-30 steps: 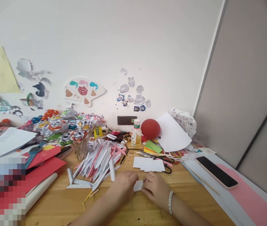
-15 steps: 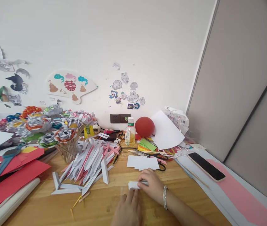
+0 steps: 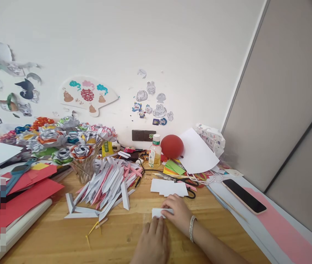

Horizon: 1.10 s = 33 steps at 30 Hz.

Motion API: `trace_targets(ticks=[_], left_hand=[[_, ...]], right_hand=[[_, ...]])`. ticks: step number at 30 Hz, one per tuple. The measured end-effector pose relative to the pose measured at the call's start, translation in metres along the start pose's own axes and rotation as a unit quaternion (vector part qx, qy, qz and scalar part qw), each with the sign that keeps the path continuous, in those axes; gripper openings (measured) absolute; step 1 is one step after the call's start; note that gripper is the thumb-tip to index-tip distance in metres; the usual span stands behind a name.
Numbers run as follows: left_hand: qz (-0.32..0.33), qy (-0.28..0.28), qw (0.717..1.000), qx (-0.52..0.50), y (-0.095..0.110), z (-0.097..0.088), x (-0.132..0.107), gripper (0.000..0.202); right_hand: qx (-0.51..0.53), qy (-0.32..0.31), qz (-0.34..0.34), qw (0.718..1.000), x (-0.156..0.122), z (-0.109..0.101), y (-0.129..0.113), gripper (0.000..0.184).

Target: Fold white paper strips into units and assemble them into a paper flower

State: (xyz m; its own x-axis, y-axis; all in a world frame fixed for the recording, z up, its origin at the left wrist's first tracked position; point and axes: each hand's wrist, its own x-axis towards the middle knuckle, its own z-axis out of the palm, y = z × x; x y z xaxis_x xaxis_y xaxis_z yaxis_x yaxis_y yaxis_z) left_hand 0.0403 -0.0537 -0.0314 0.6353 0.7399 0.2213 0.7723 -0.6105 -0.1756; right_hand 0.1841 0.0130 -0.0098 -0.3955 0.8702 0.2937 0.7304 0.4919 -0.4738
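A small folded white paper strip [image 3: 158,212] lies on the wooden table [image 3: 117,238] near the front. My right hand [image 3: 178,214] rests on its right end with the fingers pressed down on it. My left hand [image 3: 153,240] lies flat just below the strip, fingers stretched toward its near edge. A silver bracelet [image 3: 191,228] is on my right wrist. A stack of white paper rectangles [image 3: 169,187] lies just behind my hands.
A heap of folded white and pink strips [image 3: 109,183] sits to the left, paper flowers [image 3: 70,143] behind it. Red sheets [image 3: 26,198] lie far left. Scissors [image 3: 190,192], a small bottle [image 3: 155,155], a red ball [image 3: 172,146] and a phone [image 3: 244,195] are behind and right.
My left hand drew back from pinching the strip and now lies flat below it. The right hand stayed on the strip. The view swung a little.
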Motion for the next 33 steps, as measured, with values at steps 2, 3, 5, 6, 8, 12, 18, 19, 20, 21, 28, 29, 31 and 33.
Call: trace_targets(ticks=[2,3,5,6,8,12,18,19,20,21,28,29,31,33], left_hand=[[-0.005,0.012,1.000,0.004,0.000,-0.001,0.000,0.035],[-0.011,0.018,1.000,0.005,0.000,-0.001,-0.001,0.036],[-0.026,0.019,0.999,0.002,0.000,-0.002,-0.001,0.036],[-0.032,0.013,0.999,0.001,0.000,-0.002,0.000,0.037],[-0.036,-0.004,0.999,-0.001,0.001,-0.002,0.000,0.037],[-0.034,-0.006,0.999,0.005,0.002,-0.004,0.001,0.038],[-0.025,0.016,0.999,0.030,0.003,-0.007,0.000,0.038],[-0.023,0.015,0.999,0.030,0.003,-0.008,-0.001,0.038],[-0.023,0.013,0.999,0.029,0.003,-0.008,-0.001,0.038],[-0.025,0.012,0.999,0.029,0.003,-0.008,-0.001,0.038],[-0.020,0.019,0.999,0.031,0.004,-0.007,-0.001,0.039],[-0.018,0.017,0.999,0.029,0.004,-0.008,-0.001,0.039],[-0.015,0.013,0.999,0.029,0.004,-0.011,0.000,0.040],[-0.017,0.012,0.999,0.034,0.004,-0.015,0.001,0.040]], right_hand=[[0.001,-0.010,-0.001,1.000,0.001,0.000,0.002,0.004],[0.002,-0.016,-0.001,1.000,0.002,0.000,0.002,0.005],[0.001,-0.026,-0.001,1.000,0.003,-0.001,0.002,0.005],[0.000,-0.031,-0.001,1.000,0.003,-0.001,0.002,0.006],[-0.003,-0.036,0.003,0.999,0.003,-0.002,0.000,0.006],[-0.015,-0.040,0.010,0.999,0.002,-0.003,-0.004,0.007],[-0.033,-0.047,0.011,0.998,0.001,-0.004,-0.007,0.009],[-0.035,-0.049,0.011,0.998,0.001,-0.005,-0.007,0.009],[-0.036,-0.049,0.010,0.998,0.001,-0.005,-0.007,0.009],[-0.037,-0.050,0.009,0.998,0.001,-0.006,-0.007,0.009],[-0.048,-0.056,0.013,0.997,0.000,-0.006,-0.007,0.010],[-0.051,-0.058,0.013,0.997,0.000,-0.006,-0.007,0.011],[-0.056,-0.061,0.009,0.997,0.000,-0.005,-0.006,0.011],[-0.057,-0.059,0.003,0.997,0.000,-0.004,-0.005,0.012]])
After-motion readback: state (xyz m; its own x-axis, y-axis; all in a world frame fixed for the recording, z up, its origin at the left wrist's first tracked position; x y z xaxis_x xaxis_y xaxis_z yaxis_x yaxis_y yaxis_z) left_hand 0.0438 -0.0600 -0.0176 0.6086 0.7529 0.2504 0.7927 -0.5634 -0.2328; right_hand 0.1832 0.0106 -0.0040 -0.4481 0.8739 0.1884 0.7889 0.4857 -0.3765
